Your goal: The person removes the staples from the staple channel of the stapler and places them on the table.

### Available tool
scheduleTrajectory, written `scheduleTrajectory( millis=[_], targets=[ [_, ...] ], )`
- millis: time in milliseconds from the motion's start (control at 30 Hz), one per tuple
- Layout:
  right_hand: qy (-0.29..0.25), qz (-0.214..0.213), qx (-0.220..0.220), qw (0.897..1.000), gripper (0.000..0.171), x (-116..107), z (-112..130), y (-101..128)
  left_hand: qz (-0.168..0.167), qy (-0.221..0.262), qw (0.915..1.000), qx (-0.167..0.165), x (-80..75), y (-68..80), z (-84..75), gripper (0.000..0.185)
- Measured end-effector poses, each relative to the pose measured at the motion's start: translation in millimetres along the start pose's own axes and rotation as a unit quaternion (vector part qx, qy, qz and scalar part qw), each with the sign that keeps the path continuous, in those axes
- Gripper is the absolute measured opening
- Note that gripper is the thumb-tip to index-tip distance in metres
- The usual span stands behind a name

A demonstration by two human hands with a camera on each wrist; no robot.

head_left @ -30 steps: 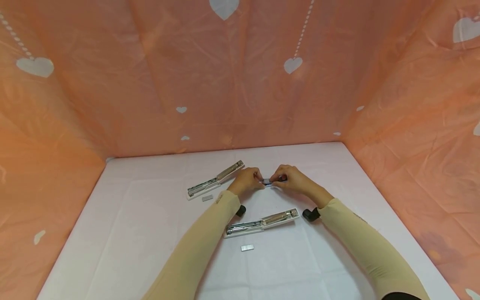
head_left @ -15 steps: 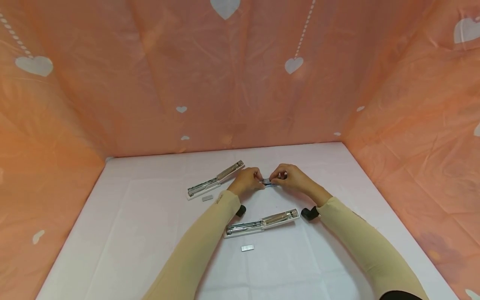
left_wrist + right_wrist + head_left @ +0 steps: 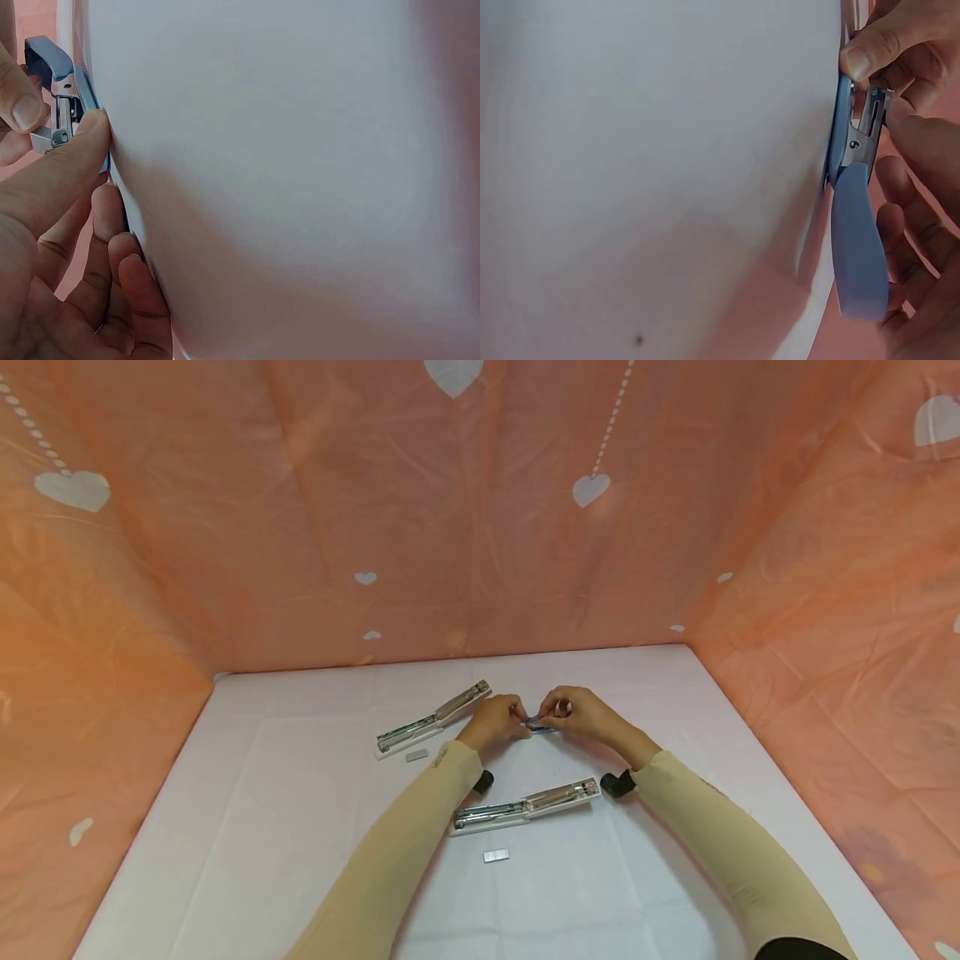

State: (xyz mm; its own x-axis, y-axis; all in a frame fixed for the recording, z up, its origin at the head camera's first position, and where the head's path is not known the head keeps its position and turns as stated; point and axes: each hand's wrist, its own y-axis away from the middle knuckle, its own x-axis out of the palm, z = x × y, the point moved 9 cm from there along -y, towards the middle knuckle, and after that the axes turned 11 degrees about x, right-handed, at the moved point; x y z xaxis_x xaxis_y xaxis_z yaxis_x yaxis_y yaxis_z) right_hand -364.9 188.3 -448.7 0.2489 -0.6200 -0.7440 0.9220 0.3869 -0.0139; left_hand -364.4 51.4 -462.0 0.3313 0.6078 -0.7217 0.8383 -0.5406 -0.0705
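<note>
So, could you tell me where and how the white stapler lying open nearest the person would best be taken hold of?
Probably at the middle of the near white stapler, where its two halves meet, with fingers pinching its long sides from above. It lies flat and fully unfolded on the table, long and narrow, so an end grip would likely let it swing. Both sides look free; the staple strip lies apart.

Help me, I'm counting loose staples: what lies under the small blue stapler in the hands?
Under the small blue stapler, pinched between the left hand and right hand, only white tablecloth shows. The hands cover the spot directly beneath, so staples there cannot be ruled out.
</note>
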Motion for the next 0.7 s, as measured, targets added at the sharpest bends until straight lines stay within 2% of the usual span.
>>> scheduleTrajectory(
  millis=[267, 700],
  targets=[
    [0.005, -0.004, -0.006, 1.000, 0.016, -0.3, 2.2, -0.6, -0.003, 0.001, 1.0000, 0.004, -0.3, -0.7, 0.1, 0.023],
    [0.014, 0.001, -0.006, 1.000, 0.012, -1.2, 2.8, 1.1, -0.006, 0.000, 1.0000, 0.007, -0.8, -0.4, -0.4, 0.023]
  ],
)
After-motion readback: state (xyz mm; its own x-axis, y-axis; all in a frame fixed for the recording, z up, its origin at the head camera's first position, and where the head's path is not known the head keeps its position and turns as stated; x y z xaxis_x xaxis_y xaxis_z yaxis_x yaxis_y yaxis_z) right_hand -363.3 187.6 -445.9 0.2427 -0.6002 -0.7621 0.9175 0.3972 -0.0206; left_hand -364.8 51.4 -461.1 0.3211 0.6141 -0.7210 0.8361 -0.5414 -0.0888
